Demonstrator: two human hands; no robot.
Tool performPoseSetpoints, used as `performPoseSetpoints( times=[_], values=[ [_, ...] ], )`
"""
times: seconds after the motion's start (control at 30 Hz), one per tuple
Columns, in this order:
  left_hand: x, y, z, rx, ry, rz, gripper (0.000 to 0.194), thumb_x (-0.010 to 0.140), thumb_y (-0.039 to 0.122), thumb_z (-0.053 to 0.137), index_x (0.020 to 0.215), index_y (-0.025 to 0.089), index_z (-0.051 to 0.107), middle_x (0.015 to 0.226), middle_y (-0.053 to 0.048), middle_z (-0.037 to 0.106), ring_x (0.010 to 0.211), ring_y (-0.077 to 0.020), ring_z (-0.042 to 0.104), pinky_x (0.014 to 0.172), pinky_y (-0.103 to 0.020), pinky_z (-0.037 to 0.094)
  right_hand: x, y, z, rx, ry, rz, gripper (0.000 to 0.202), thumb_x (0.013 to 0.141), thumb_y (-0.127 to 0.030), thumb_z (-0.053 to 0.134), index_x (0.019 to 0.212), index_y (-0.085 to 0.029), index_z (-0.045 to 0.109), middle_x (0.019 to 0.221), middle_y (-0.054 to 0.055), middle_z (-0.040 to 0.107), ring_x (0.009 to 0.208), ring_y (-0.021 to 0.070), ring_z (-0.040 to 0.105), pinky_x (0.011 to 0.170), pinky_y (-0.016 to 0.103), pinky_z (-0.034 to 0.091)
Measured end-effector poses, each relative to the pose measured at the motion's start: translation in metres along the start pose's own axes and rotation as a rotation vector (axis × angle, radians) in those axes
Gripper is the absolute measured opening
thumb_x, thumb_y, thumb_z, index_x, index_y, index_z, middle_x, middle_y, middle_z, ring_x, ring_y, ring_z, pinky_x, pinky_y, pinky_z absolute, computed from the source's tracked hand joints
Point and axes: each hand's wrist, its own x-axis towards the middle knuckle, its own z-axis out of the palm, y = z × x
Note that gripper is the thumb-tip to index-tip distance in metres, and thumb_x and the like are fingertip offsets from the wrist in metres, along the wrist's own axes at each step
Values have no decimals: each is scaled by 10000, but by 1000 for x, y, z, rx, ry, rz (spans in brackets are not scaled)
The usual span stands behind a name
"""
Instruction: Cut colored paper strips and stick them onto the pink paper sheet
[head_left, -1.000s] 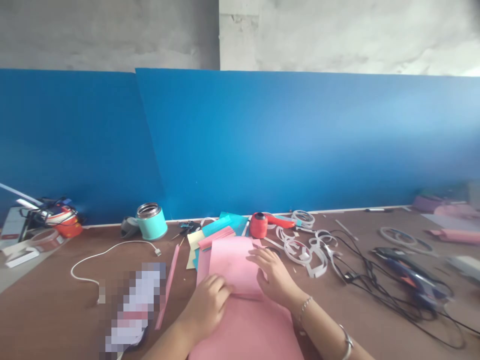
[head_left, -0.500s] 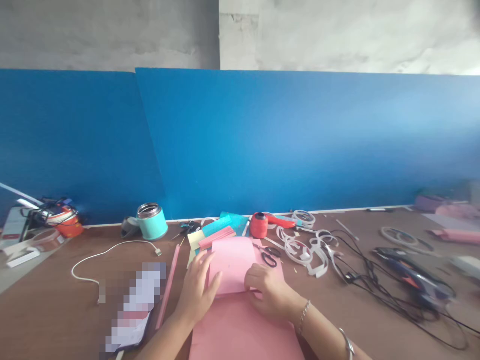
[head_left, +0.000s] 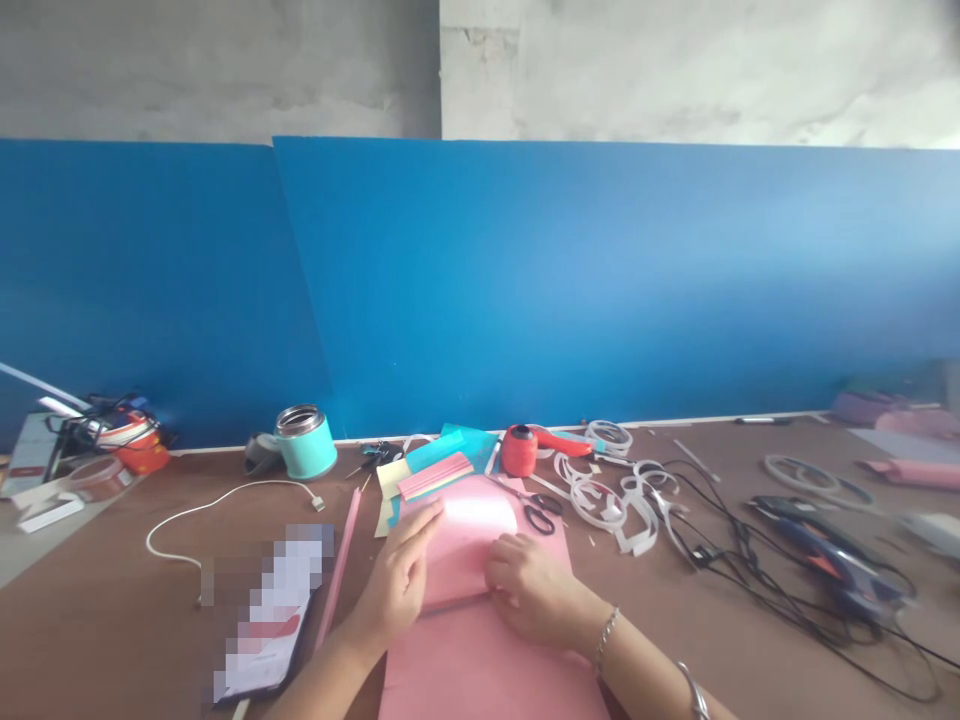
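A large sheet of pink paper point(head_left: 495, 660) lies in front of me, its far part bent back over itself in a curved, shiny flap point(head_left: 461, 560). The flap's near edge lies across the sheet between my hands. My left hand point(head_left: 397, 575) rests along the flap's left side, fingers stretched out and close together, nothing gripped. With curled fingers, my right hand point(head_left: 532, 585) holds the flap's right near corner; its fingertips are partly hidden. Just beyond that hand, black-handled scissors point(head_left: 540, 515) lie at the far right part of the pink paper.
Left stand a smartphone point(head_left: 274, 625), a white cable point(head_left: 169, 515), a pink strip point(head_left: 341, 560) and a turquoise mug point(head_left: 306, 450). Behind the sheet are coloured paper pieces point(head_left: 435, 475) and a red tool point(head_left: 519, 452). Right lie white strips point(head_left: 600, 500), black cords point(head_left: 742, 560) and a dark tool point(head_left: 832, 560).
My left hand's fingers have drawn together, with the thumb tucked in. The flap's near edge has come slightly closer to me, and its top curves more. My right hand has barely moved.
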Motion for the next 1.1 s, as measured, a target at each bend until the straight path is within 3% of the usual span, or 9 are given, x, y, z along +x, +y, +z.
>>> performPoseSetpoints(
  times=[0.13,0.2,0.27,0.4,0.53,0.7,0.83,1.1],
  values=[
    [2,2,-3,69,18,7,509,869,68,325,1325,262,442,1387,-51,460,1350,-210,309,1103,-439,305,0,1,3,-2,-5,-1,166,610,-70,462,699,-188,536,821,38,579,739,171,478,651,279,330],
    [2,6,-6,101,32,-13,442,870,103,359,1268,242,491,1385,-74,441,1322,-228,346,1065,-430,350,0,2,5,24,-2,6,193,596,-55,463,714,-189,538,829,31,587,754,168,486,661,272,339],
    [2,14,-7,150,18,-40,320,857,152,427,1132,225,574,1280,-90,510,1229,-243,439,1010,-424,391,0,4,7,48,20,33,195,641,-51,463,745,-190,550,832,26,594,775,165,497,678,266,351],
    [1,28,-2,232,-222,-109,118,740,206,629,856,213,613,907,-40,612,908,-224,557,809,-367,458,1,11,12,78,67,87,187,751,-65,459,803,-187,591,841,29,607,799,157,515,705,260,372],
    [1,29,4,291,-334,-183,68,740,134,596,752,200,585,819,-23,607,827,-205,552,722,-320,429,1,16,15,103,104,104,186,793,-85,488,754,-192,635,833,32,598,809,155,516,711,252,376],
    [1,22,2,251,-350,-223,172,794,89,488,711,201,587,790,-22,613,809,-183,562,712,-288,401,-3,17,11,207,91,141,219,795,-93,492,717,-206,663,777,21,587,755,140,523,685,240,379],
    [2,19,-3,221,-324,-308,153,798,149,510,686,207,597,791,-19,622,813,-185,568,715,-287,399,-5,22,10,333,117,284,156,688,-51,528,625,-174,601,713,11,562,709,135,521,656,232,388],
    [2,12,-2,246,-269,-369,168,796,205,510,662,195,611,792,-36,608,789,-184,576,701,-290,417,-5,29,7,480,100,468,157,677,-79,511,550,-169,526,744,16,565,693,133,534,643,236,409]
  ],
)
